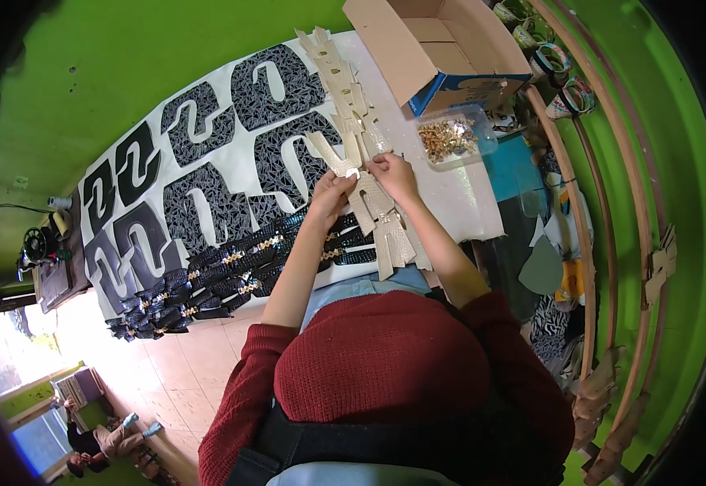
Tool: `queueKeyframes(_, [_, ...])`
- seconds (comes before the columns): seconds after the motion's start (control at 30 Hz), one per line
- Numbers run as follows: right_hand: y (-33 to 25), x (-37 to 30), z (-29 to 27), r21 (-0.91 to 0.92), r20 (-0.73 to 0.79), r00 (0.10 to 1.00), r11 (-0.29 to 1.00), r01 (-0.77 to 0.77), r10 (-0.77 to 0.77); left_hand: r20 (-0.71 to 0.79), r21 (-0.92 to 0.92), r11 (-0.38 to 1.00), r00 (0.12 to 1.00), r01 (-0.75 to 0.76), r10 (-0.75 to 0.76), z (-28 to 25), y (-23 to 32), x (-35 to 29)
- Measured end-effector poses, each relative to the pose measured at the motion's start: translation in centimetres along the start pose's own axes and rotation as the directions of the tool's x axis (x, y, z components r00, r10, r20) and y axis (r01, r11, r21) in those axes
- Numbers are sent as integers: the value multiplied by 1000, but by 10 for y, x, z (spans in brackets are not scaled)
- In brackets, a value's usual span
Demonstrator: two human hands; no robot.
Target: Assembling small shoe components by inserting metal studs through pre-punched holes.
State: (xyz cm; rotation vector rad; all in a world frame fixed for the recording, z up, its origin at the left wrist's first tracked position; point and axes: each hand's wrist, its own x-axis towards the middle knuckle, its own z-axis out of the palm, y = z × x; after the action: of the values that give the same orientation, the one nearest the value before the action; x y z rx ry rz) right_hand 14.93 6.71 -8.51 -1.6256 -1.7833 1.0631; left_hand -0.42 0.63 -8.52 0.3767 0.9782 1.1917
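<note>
green walls (150,49), pale tiled floor (179,368)

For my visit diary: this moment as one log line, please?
left hand: holding beige strips; right hand: at beige strips; tub: gold pieces

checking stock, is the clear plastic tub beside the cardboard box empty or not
Not empty: small golden pieces show inside the clear plastic tub. Their depth I cannot tell.

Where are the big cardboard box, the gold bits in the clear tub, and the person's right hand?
Cardboard box (450,53): head view, on its plain brown cardboard.
Gold bits (448,140): head view, on the middle of the pile.
Right hand (397,176): head view, on the back of the hand.
</note>
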Motion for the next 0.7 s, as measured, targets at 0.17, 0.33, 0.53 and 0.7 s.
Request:
queueKeyframes(0.17, [11, 18, 8, 107, 46, 983, 977, -184, 180, -77, -126, 992, 997, 9, -19, -1, -15, 12])
queueKeyframes(0.33, [29, 31, 17, 194, 10, 989, 970, -145, 145, -3, -71, 997, 999, 32, -33, -6, -9, 8])
queueKeyframes(0.53, [-13, 27, -6, 422, 234, 944, 851, -313, 231, 48, -294, 945, 986, -141, 162, -23, -4, -14])
queueKeyframes(0.7, [-21, 35, -27, 717, 405, 893, 538, -443, 196, -26, -108, 983, 988, -152, 150, -20, 6, -11])
